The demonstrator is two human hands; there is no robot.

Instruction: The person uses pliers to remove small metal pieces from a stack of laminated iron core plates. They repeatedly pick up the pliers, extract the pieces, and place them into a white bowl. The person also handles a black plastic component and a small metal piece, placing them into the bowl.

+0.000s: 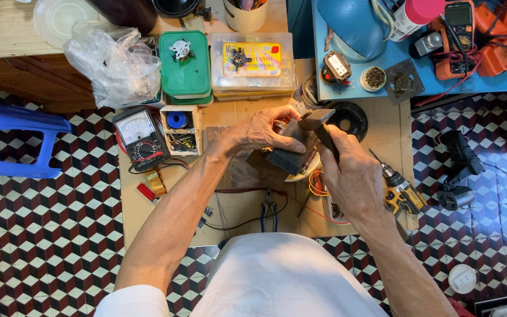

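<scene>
The left hand (265, 132) has its grip clamped on a dark, ribbed metal block (289, 157), fingers curled over its top. The right hand (353, 176) is closed around a dark handle whose flat blade (317, 119) rests against the block's upper edge. The block sits above the cardboard-covered bench (382, 135). Left of the block stands an analogue multimeter (141, 138); below it lie blue-handled pliers (269, 212); to its right, a yellow cordless drill (401, 194); above it, a green box (184, 64).
</scene>
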